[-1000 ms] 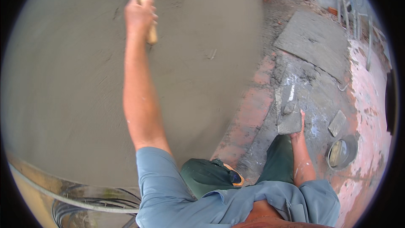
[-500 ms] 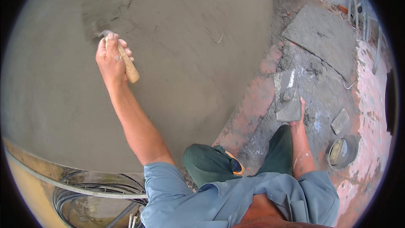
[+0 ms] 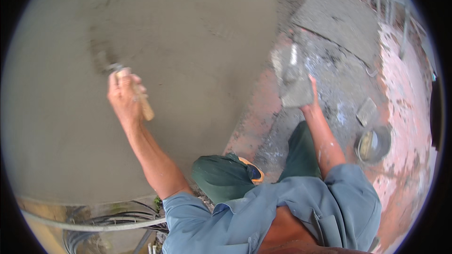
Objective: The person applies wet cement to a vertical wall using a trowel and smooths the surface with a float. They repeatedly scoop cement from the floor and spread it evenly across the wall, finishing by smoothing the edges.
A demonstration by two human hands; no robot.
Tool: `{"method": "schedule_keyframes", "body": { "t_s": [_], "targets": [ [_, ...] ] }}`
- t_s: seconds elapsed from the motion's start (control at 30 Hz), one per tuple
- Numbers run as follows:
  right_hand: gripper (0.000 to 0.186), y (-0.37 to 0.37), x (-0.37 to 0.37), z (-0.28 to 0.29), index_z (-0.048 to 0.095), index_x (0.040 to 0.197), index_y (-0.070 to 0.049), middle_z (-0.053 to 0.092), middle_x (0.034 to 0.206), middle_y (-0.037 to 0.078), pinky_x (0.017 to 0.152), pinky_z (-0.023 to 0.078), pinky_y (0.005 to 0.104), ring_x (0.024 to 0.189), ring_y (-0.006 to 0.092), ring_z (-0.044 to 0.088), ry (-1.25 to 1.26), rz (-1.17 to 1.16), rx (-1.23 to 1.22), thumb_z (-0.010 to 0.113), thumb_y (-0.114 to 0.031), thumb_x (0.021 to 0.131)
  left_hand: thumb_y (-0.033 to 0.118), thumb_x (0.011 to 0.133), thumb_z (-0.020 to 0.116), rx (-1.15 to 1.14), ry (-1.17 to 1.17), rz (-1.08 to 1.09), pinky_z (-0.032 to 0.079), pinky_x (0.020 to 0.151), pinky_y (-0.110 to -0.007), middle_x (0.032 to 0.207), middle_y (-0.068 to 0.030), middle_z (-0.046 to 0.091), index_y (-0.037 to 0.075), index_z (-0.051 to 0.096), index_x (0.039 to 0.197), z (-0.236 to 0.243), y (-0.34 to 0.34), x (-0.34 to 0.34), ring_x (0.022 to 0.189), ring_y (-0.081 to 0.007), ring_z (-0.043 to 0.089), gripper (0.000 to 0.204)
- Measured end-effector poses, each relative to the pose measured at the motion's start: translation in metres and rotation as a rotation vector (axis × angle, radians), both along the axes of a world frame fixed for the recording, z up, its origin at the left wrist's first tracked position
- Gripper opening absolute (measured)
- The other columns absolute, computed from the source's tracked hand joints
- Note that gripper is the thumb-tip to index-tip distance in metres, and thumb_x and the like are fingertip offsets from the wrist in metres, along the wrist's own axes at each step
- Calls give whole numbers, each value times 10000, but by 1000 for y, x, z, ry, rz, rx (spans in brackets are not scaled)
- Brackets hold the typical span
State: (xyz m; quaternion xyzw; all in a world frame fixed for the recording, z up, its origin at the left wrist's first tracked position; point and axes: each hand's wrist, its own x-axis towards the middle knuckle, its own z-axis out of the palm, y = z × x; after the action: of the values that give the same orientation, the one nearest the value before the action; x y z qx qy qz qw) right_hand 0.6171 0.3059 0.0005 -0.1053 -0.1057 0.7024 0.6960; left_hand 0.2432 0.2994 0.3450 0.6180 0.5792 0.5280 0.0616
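Note:
My left hand (image 3: 125,95) is closed round the wooden handle of a trowel (image 3: 147,109). The trowel's blade is smeared by motion against a broad surface of smooth wet cement (image 3: 188,75). Low on the right, my right hand (image 3: 310,101) grips a grey, cement-caked board (image 3: 297,94) by its near edge. Its thumb lies along the board's side, while the other fingers are hidden underneath. On the board rests a grey lump, and a pale streak shows near its far end.
A flat grey slab (image 3: 339,23) lies at the far right. Nearer are a small grey block (image 3: 366,112) and a bucket (image 3: 387,143) with something pale inside, beside a flaking pink surface (image 3: 400,99). Black cables (image 3: 108,221) lie coiled at lower left, by a pale pipe (image 3: 94,227).
My left hand has drawn the trowel toward me across the wet cement. The whole view has shifted, and my right hand still holds the board over much the same place.

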Motion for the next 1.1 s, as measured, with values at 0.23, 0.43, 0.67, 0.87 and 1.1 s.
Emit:
{"method": "schedule_keyframes", "body": {
  "t_s": [0.23,0.43,0.67,0.87,1.1],
  "targets": [
    [552,27,-24,45,565,1379,-110,653,1289,87,989,547,435,1162,244,642,-97,-114,77,617,-457,954,330,1103,441,-411,153,-350,520,504,-258,781,-35,628,70,620,1169,-114,-25,30,624,-84,616,324],
    [581,36,-33,40,516,1451,-61,651,1216,103,965,537,367,1095,181,638,-476,-210,117,646,-316,945,319,1063,558,-1066,-554,-612,478,446,-260,759,-34,593,65,581,1136,-239,-40,108,552,-106,560,266],
    [731,-33,28,-23,591,1412,-164,597,1267,203,1011,480,416,1170,334,583,-1467,-593,-290,826,-394,760,342,1054,539,-962,-780,-869,434,369,-275,749,-21,555,58,571,1155,-248,-23,171,517,-126,536,303],
    [780,-149,154,-53,579,1406,-92,644,1290,179,980,518,380,1154,269,643,-1324,-663,-895,822,-466,766,219,1021,599,-707,191,-922,451,562,-296,747,-44,579,19,567,1003,-286,23,204,587,-127,531,203],
    [800,-278,271,-112,633,1342,-42,659,1307,238,1017,485,395,1214,342,634,-1325,-686,-1601,700,-624,797,148,1007,580,-893,218,-804,458,517,-338,727,-80,612,-2,584,1014,-328,30,158,593,-149,562,150]
  ]
}}
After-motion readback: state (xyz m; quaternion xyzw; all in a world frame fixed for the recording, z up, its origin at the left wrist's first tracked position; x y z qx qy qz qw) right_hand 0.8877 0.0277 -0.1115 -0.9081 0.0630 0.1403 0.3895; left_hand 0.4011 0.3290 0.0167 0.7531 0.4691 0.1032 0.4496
